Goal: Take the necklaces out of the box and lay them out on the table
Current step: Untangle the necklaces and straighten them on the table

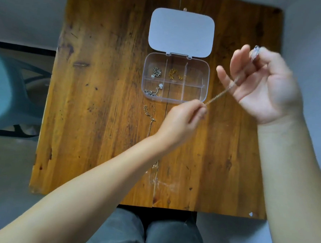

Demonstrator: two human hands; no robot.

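A clear plastic box [205, 75] with several compartments lies on the wooden table [105, 100], its white lid [181, 31] swung open behind it. Inside are a silver necklace [156, 72], a gold necklace [174, 74] and a silver one with a pendant [154, 90]. A thin chain [220, 93] is stretched taut above the table between my two hands. My left hand [182, 120] pinches its lower end near the box's front right corner. My right hand [258, 80], raised to the right of the box, holds the upper end at the fingertips. Another gold necklace [149, 117] lies on the table in front of the box, partly hidden under my left forearm.
A teal chair [7, 93] stands off the table's left edge. My knees in grey trousers [150, 232] are below the table's near edge. Scratches and white marks [158, 180] show on the wood near the front centre.
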